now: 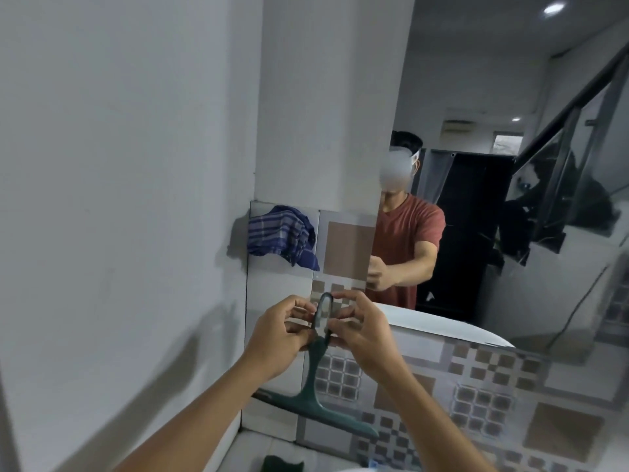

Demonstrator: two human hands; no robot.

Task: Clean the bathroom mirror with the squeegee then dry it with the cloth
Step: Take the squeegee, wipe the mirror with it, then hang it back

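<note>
A dark green squeegee (311, 379) hangs blade-down in front of the tiled wall, its looped handle at the top. My left hand (277, 338) grips the handle from the left. My right hand (360, 332) pinches the handle loop from the right. The blade lies slanted near the wall's lower edge. The mirror (510, 206) fills the right half of the view and reflects a person in a red shirt. A blue checked cloth (280, 235) hangs on the wall to the upper left of my hands.
A white wall (119, 199) runs along the left. Patterned tiles (476, 396) cover the wall below the mirror. A dark green object (284, 465) lies on the white ledge at the bottom.
</note>
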